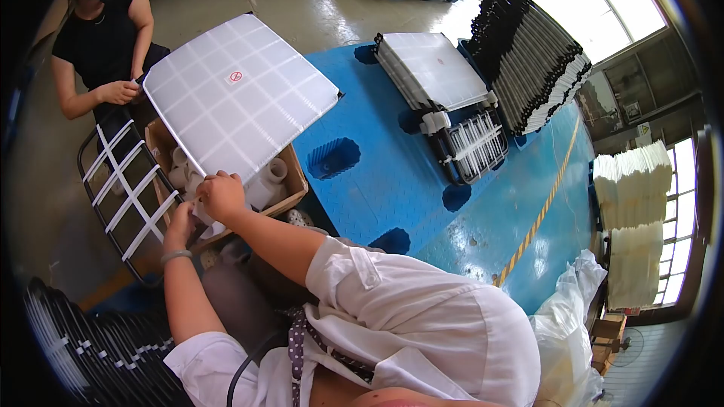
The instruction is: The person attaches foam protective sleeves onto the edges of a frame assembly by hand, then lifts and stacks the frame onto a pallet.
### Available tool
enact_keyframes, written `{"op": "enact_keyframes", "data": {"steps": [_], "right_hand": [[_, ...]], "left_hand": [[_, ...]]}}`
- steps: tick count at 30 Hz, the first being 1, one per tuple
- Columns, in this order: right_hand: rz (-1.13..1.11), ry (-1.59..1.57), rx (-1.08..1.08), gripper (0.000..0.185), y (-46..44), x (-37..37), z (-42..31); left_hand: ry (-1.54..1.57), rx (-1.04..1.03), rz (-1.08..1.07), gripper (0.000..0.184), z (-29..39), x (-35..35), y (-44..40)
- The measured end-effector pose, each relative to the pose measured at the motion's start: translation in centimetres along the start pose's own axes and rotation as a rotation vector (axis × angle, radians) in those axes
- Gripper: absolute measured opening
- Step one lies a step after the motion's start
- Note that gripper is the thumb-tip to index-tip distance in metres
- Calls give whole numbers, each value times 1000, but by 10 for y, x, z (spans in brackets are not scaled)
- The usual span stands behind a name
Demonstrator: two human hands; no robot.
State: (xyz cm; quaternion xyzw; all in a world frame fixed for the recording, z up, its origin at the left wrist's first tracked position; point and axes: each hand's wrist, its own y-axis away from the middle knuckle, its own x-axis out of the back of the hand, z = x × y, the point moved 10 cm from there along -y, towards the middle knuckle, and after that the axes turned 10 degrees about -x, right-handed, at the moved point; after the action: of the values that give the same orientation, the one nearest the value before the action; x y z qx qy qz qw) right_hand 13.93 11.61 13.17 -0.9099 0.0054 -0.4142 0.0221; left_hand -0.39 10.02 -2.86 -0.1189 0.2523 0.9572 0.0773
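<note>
The left hand [178, 227] and the right hand [221, 194] are meeting at a small pale piece [202, 212], fingers bent inward on both; whether either is truly gripping it, I cannot tell. The piece is sitting between them, just beside the near corner of a white panel [256, 105] bearing a red symbol. Left of the hands, a black frame [121, 173] with crossed white straps is standing at a slant. Under the panel, a wooden box [298, 181] is holding white tubular pieces [277, 169].

Across from the wearer, a person in a black sleeveless top [105, 38] is keeping both hands together near the panel's far left edge. To the right, a blue pallet [362, 105] with dark recesses is spreading over the floor, carrying a stack of white panels [445, 68] and strapped frames [477, 147]. Beyond it, a tall stack of frames [532, 60] is leaning.

The teal floor [483, 237] is shining, a yellow-and-black line [538, 234] running along it. Clear plastic sheeting [566, 324] is bunching at lower right, pale sheets [633, 188] are piling up by the windows, and black tubing [98, 347] is filling the lower left
</note>
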Motion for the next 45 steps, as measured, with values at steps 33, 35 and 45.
{"op": "enact_keyframes", "data": {"steps": [33,35,45], "right_hand": [[-405,124,-84,44,-7,-39,42],[-453,102,-61,52,-2,-37,36],[-534,-37,-65,46,-3,-73,57]], "left_hand": [[-682,-279,150,19,13,8,-5],[-542,-280,140,19,9,5,-6],[-652,-366,355,30,26,3,12]]}}
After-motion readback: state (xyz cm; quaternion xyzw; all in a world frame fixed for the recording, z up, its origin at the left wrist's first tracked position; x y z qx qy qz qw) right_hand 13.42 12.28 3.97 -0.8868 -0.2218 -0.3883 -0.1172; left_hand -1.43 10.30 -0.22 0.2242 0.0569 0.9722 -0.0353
